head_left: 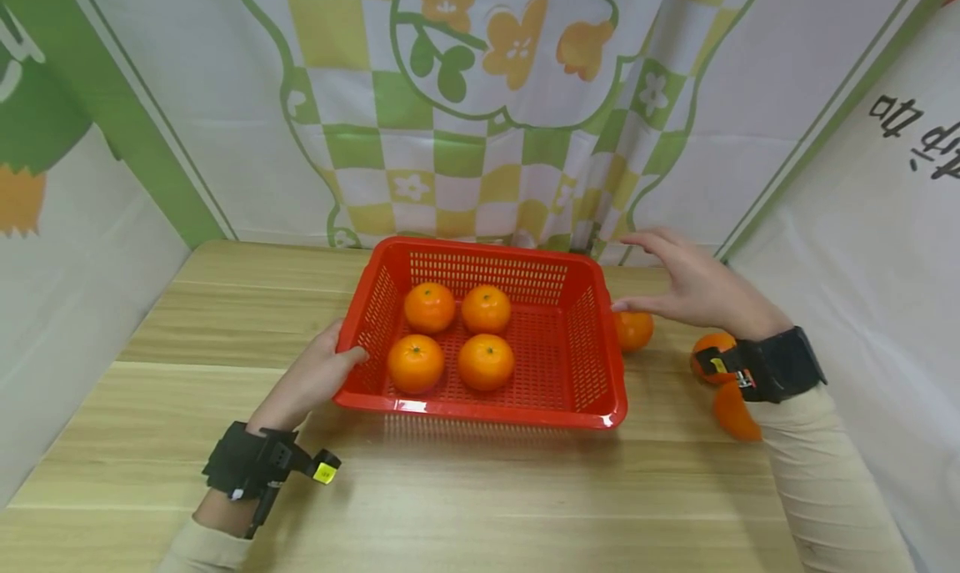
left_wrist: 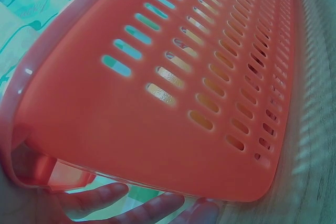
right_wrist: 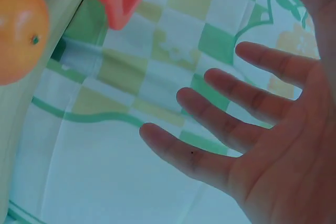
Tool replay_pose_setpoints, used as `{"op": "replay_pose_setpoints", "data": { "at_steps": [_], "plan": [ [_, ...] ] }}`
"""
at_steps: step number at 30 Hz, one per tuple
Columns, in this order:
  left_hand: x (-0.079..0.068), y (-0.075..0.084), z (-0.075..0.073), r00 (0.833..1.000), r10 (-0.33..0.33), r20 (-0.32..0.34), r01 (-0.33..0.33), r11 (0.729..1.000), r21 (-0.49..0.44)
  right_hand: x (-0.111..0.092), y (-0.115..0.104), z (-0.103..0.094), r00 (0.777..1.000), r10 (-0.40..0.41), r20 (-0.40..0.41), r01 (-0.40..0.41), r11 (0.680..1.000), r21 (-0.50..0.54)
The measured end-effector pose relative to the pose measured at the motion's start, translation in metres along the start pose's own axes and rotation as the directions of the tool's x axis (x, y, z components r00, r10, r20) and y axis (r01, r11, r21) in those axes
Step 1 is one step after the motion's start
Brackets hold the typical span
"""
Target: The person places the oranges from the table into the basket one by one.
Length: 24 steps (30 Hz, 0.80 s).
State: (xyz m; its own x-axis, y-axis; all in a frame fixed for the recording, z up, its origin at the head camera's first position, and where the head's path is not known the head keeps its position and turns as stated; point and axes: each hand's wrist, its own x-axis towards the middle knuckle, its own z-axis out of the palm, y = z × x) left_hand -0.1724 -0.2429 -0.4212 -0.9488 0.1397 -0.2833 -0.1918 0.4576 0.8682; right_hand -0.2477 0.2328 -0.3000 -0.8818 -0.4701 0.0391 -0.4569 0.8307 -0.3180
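At twelve o'clock I face a white fabric hanging point(head_left: 757, 81) printed with green-and-yellow checks point(head_left: 465, 153), its folds deepest toward one o'clock. High at twelve, a green-outlined white motif point(head_left: 536, 106) carries orange flowers point(head_left: 510, 60) and rounded green leaves point(head_left: 453, 77). A broad green band point(head_left: 146, 160) slants down at ten o'clock, bordering a smooth white side panel point(head_left: 67, 323) on my nine o'clock, where a large dark-green print point(head_left: 52, 114) sits above a jagged-edged orange shape point(head_left: 18, 202). Between two and three o'clock, black brushstroke characters point(head_left: 896, 116) mark another white panel, edged by a narrow green strip point(head_left: 906, 24). Toward six o'clock spreads a pale wood-grain tabletop point(head_left: 420, 515), catching soft, whitish light.
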Motion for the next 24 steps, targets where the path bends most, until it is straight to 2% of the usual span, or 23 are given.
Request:
{"op": "replay_pose_setpoints", "data": {
  "at_steps": [9, 18, 24],
  "plan": [
    [-0.001, 0.000, 0.000, 1.000, 0.012, 0.001, -0.012, 1.000, -0.006, -0.005, 0.023, 0.007, 1.000, 0.030, -0.007, -0.030, 0.999, -0.029],
    [-0.001, 0.000, -0.001, 1.000, 0.015, 0.010, -0.015, 1.000, -0.022, -0.005, 0.040, 0.018, 0.993, 0.103, 0.065, -0.102, 0.994, -0.025],
    [-0.001, -0.001, -0.001, 1.000, 0.016, 0.012, -0.015, 0.999, -0.028, -0.004, 0.048, 0.027, 0.990, 0.114, 0.087, -0.106, 0.990, -0.089]
  ]
}}
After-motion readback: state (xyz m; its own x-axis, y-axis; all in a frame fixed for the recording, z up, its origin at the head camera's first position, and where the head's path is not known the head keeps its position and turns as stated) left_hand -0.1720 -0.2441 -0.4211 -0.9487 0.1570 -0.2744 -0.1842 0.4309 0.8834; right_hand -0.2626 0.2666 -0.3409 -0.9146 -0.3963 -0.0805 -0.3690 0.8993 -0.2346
